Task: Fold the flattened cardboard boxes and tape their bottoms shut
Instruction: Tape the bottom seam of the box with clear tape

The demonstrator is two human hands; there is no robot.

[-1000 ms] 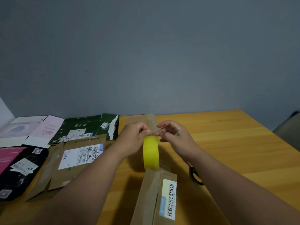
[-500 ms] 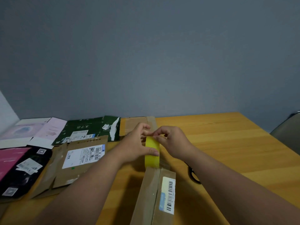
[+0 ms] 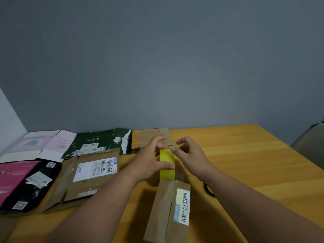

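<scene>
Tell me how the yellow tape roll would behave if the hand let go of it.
The yellow tape roll stands on edge, held by the left hand, so it would probably roll or topple. It looks light and stiff. Its free end may cling to the fingers.

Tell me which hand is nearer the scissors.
Right. The right hand hovers just above and left of the scissors, whose black handle peeks from under that forearm. The left hand grips the yellow tape roll, farther left.
</scene>
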